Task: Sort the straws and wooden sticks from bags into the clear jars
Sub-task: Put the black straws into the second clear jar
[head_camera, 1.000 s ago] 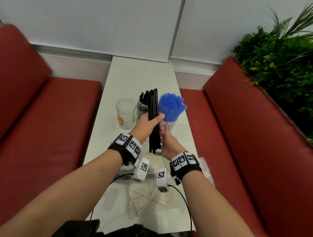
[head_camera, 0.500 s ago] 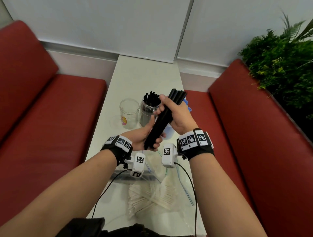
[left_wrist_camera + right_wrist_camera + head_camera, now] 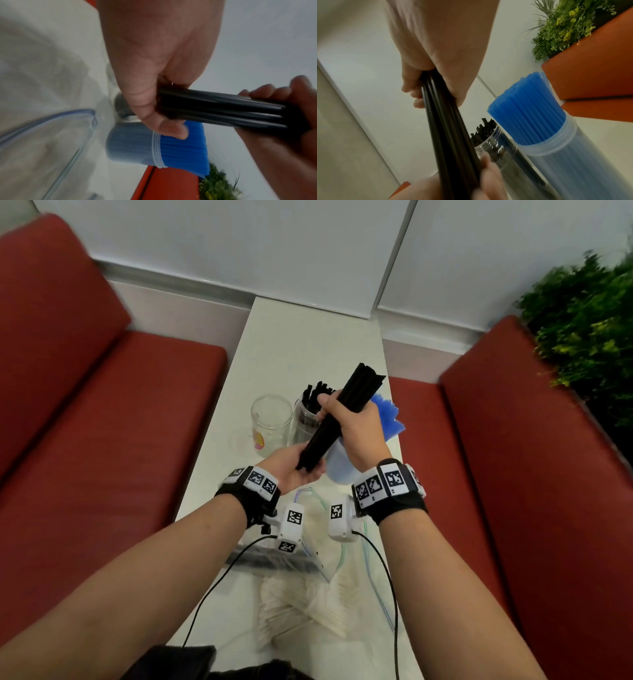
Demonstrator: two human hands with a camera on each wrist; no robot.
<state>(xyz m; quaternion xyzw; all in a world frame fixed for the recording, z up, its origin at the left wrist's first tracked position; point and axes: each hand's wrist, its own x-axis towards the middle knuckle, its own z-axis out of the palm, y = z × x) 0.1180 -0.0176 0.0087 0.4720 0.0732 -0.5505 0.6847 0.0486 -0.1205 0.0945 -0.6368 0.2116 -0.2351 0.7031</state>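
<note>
black straw bundle [image 3: 337, 419]: light, slick, splays easily. right hand [image 3: 356, 426] clamps mid-bundle; left hand [image 3: 294, 467] cups lower ends; grip mid-length.

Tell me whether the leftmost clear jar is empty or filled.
Empty: the leftmost jar holds nothing visible through its clear wall, unlike the middle jar with black straws.

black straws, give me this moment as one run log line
phase: black straws in hand, tilted | right hand grips upper part | left hand holds lower end | black-straw jar part filled | empty jar
</note>
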